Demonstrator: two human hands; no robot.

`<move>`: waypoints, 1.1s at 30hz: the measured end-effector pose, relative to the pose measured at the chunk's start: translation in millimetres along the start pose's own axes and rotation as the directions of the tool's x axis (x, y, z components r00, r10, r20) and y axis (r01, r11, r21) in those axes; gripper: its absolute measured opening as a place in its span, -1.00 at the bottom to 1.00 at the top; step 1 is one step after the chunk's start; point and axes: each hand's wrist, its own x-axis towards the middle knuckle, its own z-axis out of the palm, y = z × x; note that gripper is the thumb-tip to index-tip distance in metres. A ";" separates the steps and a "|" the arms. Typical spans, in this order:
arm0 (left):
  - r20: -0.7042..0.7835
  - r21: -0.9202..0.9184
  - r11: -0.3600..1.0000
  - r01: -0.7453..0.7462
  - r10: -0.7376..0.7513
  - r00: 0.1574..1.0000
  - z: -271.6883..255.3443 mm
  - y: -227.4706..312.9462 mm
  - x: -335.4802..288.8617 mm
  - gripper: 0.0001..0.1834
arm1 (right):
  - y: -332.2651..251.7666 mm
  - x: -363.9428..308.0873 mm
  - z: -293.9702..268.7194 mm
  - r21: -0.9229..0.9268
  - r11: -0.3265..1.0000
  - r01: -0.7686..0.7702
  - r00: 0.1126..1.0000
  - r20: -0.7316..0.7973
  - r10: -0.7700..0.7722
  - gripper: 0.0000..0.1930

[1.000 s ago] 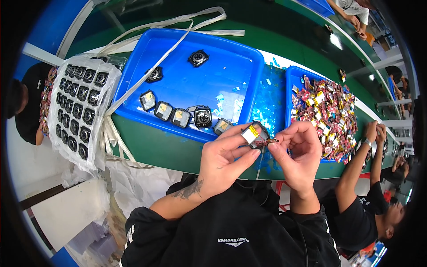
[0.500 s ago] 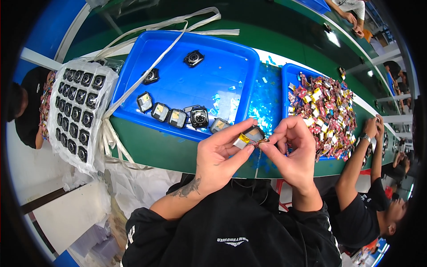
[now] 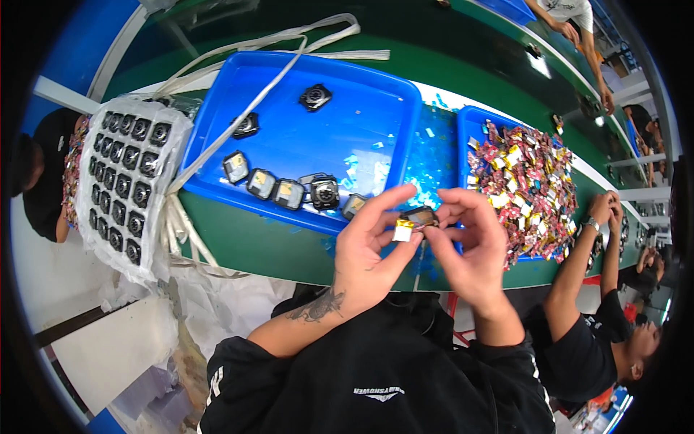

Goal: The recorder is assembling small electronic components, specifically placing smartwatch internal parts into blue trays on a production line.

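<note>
My left hand [image 3: 369,249] and my right hand [image 3: 473,249] meet above the table's near edge. Together they hold a small dark square casing [image 3: 418,217]; a little yellow-and-white piece [image 3: 402,230] hangs from it against my left thumb. Just beyond my fingers, a row of similar square casings [image 3: 278,189] lies along the near wall of a large blue tray [image 3: 376,94]. Two more casings [image 3: 316,96] lie further back in that tray.
A second blue tray [image 3: 466,119] to the right is heaped with small red, yellow and white parts [image 3: 528,181]. A white blister sheet of dark round parts [image 3: 126,177] lies at the left, with white straps [image 3: 253,94] across the green table [image 3: 253,242]. Another person's arms [image 3: 578,275] work at the right.
Both hands have shifted slightly and turned the casing between the fingers; the yellow-and-white piece now hangs lower by my left thumb.
</note>
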 end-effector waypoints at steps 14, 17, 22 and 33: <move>0.353 0.934 -0.051 -0.354 -0.027 0.935 -66.2 53.2 50.7 -0.61 | 95.4 273.8 -84.6 -0.690 0.695 -0.200 0.977 -0.195 0.088 -0.60; 0.273 0.869 0.363 -0.335 0.214 0.938 -69.1 43.7 40.6 -0.75 | 77.6 248.7 -78.5 -0.790 0.613 -0.025 0.972 -0.163 -0.171 -0.65; 0.353 0.816 0.136 -0.562 0.652 0.671 -46.7 23.9 20.9 -0.68 | -25.4 106.2 -20.6 -0.068 0.980 -0.184 0.783 0.593 0.188 -0.65; 0.185 -0.064 0.973 0.223 -0.208 0.961 -18.4 6.1 13.9 -0.69 | -27.4 29.4 -21.8 -0.133 0.990 0.045 0.954 0.301 -0.003 -0.81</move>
